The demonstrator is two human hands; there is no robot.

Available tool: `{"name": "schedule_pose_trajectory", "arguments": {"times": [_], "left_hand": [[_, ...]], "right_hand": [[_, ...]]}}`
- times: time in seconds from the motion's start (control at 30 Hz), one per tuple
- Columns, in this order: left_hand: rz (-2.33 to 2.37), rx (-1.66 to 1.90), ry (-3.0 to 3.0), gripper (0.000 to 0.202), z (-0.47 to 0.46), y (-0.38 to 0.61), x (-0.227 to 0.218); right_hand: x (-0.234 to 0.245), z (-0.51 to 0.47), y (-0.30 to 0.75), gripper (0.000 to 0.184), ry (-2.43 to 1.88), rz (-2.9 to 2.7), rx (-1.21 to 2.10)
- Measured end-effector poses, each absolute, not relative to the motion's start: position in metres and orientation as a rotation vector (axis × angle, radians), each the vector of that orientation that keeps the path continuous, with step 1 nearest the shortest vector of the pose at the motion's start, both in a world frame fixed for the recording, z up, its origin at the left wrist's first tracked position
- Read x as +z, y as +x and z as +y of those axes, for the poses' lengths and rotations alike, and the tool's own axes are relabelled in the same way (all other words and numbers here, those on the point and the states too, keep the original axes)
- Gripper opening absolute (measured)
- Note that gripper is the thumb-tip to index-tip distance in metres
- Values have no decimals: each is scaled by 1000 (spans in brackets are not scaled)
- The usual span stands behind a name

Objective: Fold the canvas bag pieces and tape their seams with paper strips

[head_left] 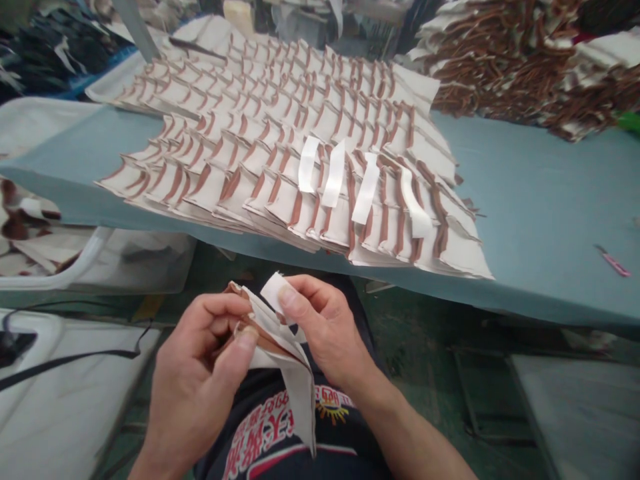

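Observation:
My left hand (205, 360) is closed on a cream fabric piece (297, 393) with a brown folded strip along it; its lower end hangs down over my lap. Between the thumb and fingers of my right hand (325, 327) is a short white strip (273, 291), held just beside the top of the fabric piece. Whether strip and fabric touch is hidden by my fingers. Ahead on the table, several more white strips (367, 187) lie across rows of similar cream and brown fabric pieces (235, 180).
The blue-covered table (530, 213) spans the view. A pink-handled cutter (613, 261) lies at its right. Brown and cream pieces are heaped in a pile (505, 60) at the back right. At the left stand white plastic bins (135, 260), one holding scraps. A black strap (75, 363) crosses the lower left.

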State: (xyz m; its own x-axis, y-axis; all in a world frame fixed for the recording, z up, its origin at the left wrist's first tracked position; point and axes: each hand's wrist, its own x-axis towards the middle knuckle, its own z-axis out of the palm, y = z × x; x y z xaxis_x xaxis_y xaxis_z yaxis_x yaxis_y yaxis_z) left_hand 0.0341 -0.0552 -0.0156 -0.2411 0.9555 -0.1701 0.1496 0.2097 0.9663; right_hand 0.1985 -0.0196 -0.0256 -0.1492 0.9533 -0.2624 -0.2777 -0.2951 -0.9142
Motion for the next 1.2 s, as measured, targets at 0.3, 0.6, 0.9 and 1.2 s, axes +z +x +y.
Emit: {"name": "schedule_pose_trajectory", "arguments": {"times": [0.3, 0.6, 0.9, 1.2], "left_hand": [[1598, 912, 995, 41, -78, 9, -36], [1588, 865, 1392, 35, -73, 12, -24], [1597, 930, 1448, 35, -50, 25, -30], [1550, 984, 1499, 32, -42, 29, -32]], "right_hand": [[-45, -32, 200, 56, -1133, -787, 1844], [-7, -52, 225, 39, -1166, -1129, 1835], [14, -60, 221, 31, -1223, -1260, 1780], [-10, -39, 224, 37, -1342, -1247, 1540]]}}
